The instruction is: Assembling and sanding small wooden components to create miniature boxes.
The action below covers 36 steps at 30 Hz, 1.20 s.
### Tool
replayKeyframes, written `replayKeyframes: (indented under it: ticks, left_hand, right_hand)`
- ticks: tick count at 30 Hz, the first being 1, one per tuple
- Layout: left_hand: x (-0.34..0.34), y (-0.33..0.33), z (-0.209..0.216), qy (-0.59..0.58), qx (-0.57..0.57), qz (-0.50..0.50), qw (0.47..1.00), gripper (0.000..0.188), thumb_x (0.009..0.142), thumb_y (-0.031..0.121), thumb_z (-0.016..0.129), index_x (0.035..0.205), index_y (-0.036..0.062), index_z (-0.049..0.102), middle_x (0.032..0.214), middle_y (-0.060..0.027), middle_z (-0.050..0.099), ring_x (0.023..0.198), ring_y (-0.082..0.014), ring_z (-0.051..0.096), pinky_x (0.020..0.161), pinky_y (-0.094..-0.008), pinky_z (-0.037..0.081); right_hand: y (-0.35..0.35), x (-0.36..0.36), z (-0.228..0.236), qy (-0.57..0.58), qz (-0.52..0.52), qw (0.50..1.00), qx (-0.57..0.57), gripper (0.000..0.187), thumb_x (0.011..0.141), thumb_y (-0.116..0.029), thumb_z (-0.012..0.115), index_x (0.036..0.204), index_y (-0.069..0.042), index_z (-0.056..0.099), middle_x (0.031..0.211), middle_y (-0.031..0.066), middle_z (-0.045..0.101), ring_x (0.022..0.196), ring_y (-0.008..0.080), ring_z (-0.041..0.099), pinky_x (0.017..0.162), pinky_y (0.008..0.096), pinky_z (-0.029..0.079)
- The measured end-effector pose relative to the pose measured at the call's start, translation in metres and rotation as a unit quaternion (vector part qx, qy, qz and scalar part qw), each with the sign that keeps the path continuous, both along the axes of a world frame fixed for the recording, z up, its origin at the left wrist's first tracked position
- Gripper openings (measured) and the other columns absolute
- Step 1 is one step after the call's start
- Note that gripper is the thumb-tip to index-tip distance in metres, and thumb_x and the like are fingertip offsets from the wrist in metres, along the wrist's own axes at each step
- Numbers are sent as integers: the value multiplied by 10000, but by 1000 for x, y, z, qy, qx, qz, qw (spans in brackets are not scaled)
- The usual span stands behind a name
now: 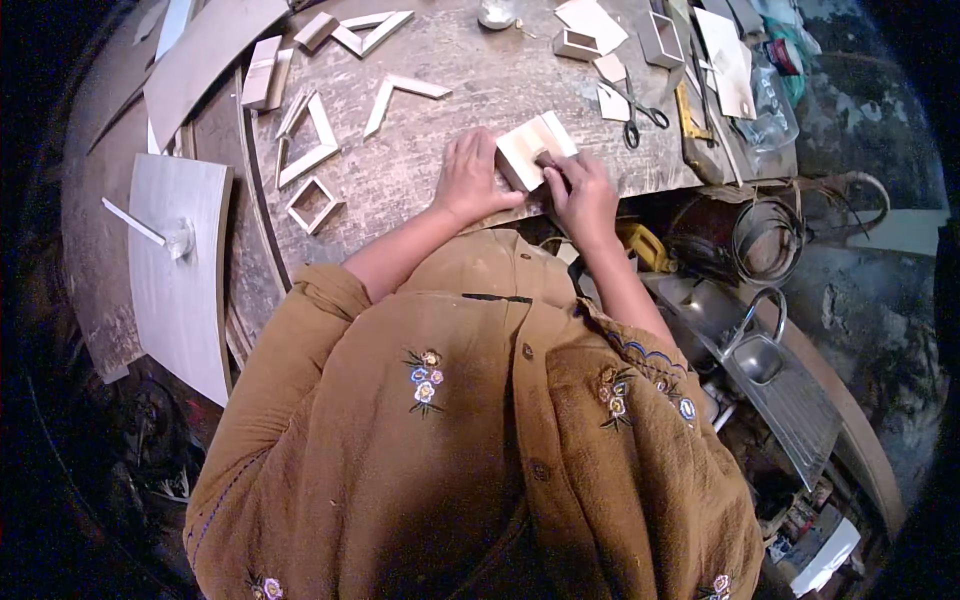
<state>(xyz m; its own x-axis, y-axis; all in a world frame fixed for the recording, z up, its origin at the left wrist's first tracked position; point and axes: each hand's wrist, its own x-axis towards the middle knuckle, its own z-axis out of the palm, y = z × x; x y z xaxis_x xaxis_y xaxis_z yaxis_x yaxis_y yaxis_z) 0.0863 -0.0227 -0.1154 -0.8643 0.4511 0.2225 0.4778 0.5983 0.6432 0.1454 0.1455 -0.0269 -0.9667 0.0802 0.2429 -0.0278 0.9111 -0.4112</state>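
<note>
A small pale wooden box piece (528, 146) lies on the worn workbench (450, 90) near its front edge. My left hand (468, 178) rests on the bench against the box's left side, steadying it. My right hand (580, 192) presses a small brown pad, which looks like sandpaper (548, 159), onto the box's near edge. My brown sleeves with embroidered flowers fill the lower picture.
Several angled wooden frame pieces (310, 140) lie at the bench's left. Scissors (635, 110), small boxes (578, 44) and paper sheets sit at the back right. Grey boards (180, 270) lean at the left. A metal tray with a handle (770, 350) is at the lower right.
</note>
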Motion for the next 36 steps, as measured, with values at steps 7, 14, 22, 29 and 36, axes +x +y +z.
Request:
replayKeyframes:
  ticks: [7, 14, 22, 29, 36]
  left_hand:
    - [0, 0, 1, -19, -20, 2, 1000, 899, 551, 441, 791, 1263, 21, 436, 1263, -218, 485, 1241, -370, 420, 1065, -479, 296]
    - [0, 0, 2, -13, -28, 6, 1000, 897, 558, 419, 788, 1280, 37, 416, 1271, -209, 479, 1246, -363, 414, 1070, -478, 291]
    - [1, -1, 5, -1, -3, 4, 1000, 871, 555, 412, 786, 1268, 59, 432, 1225, -185, 491, 1217, -356, 429, 1034, -472, 316]
    - [-1, 0, 3, -9, -2, 3, 1000, 877, 558, 418, 786, 1271, 57, 424, 1220, -186, 492, 1209, -361, 431, 1038, -477, 313]
    - [-1, 0, 6, -7, 13, 4, 1000, 853, 564, 410, 781, 1248, 41, 430, 1213, -189, 495, 1205, -363, 432, 1043, -477, 310]
  right_hand:
    - [17, -6, -10, -2, -39, 998, -46, 134, 834, -185, 673, 948, -153, 735, 890, 102, 626, 826, 305, 614, 708, 409, 503]
    - [12, 3, -14, 5, -14, 1000, -27, 158, 822, -154, 696, 962, -84, 719, 843, 119, 626, 784, 316, 614, 686, 403, 503]
    - [10, 2, -11, 18, 32, 999, -16, 156, 821, -159, 694, 963, -98, 711, 848, 118, 615, 782, 319, 607, 683, 408, 491]
    - [10, -10, -14, 27, 51, 998, 25, 151, 834, -195, 676, 973, -151, 717, 845, 95, 605, 788, 311, 611, 681, 415, 502]
    - [0, -15, -13, 39, 61, 997, 20, 132, 843, -186, 659, 956, -146, 716, 865, 98, 605, 799, 311, 614, 688, 423, 501]
